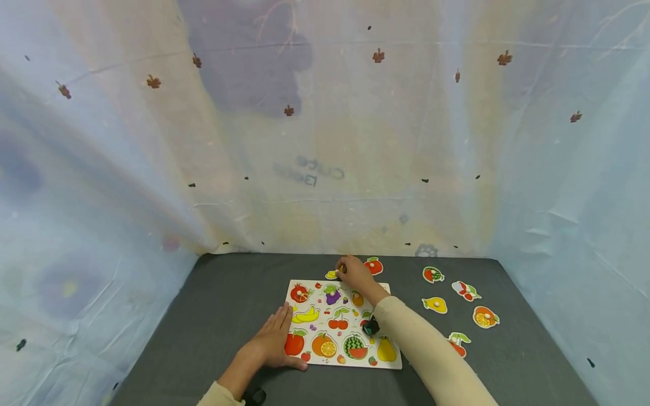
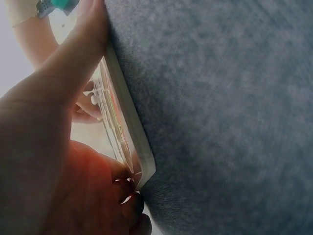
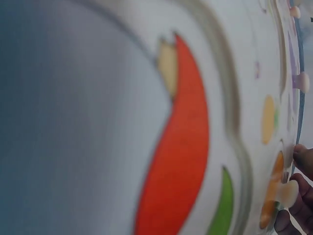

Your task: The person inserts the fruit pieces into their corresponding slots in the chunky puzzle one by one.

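Note:
A white wooden fruit puzzle board [image 1: 325,283] lies on the dark cloth, its fruit pictures facing up. My left hand [image 1: 274,338] rests along its left edge with fingers extended, the thumb by the near edge. In the left wrist view the fingers [image 2: 129,208] lie at the board's corner. My right hand [image 1: 355,275] reaches across the board to just past its far edge. There its fingertips pinch a yellow fruit piece [image 1: 330,275], partly hidden by the hand. In the right wrist view, fingers [image 3: 303,196] show behind an orange piece's knob [image 3: 287,193].
A red fruit piece [image 1: 374,265] lies beyond the right hand. On the right are a watermelon piece [image 1: 433,274], a pear piece [image 1: 435,305], an orange piece [image 1: 486,317], a red-and-white piece [image 1: 466,291] and cherries [image 1: 458,345] beside the right sleeve. A patterned curtain [image 1: 325,141] surrounds the table.

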`<state>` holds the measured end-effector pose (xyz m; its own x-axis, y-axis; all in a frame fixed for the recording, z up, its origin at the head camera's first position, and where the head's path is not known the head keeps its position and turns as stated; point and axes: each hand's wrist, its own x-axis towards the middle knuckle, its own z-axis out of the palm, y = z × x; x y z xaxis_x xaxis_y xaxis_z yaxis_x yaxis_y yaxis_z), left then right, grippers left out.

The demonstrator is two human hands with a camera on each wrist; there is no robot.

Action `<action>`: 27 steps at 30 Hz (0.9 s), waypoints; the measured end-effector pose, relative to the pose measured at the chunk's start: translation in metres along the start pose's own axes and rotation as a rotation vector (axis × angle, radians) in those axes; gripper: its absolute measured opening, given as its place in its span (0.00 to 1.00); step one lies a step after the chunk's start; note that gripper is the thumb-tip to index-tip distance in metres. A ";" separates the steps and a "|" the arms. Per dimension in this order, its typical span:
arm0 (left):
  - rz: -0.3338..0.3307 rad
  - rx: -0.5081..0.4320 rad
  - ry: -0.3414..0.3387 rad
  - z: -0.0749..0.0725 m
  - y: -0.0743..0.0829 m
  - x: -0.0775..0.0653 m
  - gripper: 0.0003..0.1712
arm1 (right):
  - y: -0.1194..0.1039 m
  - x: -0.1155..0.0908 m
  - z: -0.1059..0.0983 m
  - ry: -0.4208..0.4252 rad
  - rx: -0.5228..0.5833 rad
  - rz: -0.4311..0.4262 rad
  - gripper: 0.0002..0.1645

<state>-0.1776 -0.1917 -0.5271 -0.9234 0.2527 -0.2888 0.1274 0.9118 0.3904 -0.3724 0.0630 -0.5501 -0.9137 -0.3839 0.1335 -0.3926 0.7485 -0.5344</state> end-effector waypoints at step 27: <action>0.036 -0.034 0.006 0.017 -0.019 0.013 0.91 | -0.038 -0.027 -0.020 -0.011 -0.045 -0.159 0.07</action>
<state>-0.1856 -0.2002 -0.5533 -0.9208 0.2831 -0.2684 0.1484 0.8904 0.4302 -0.3354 0.0560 -0.5167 -0.8384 -0.5054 0.2041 -0.5370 0.7013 -0.4689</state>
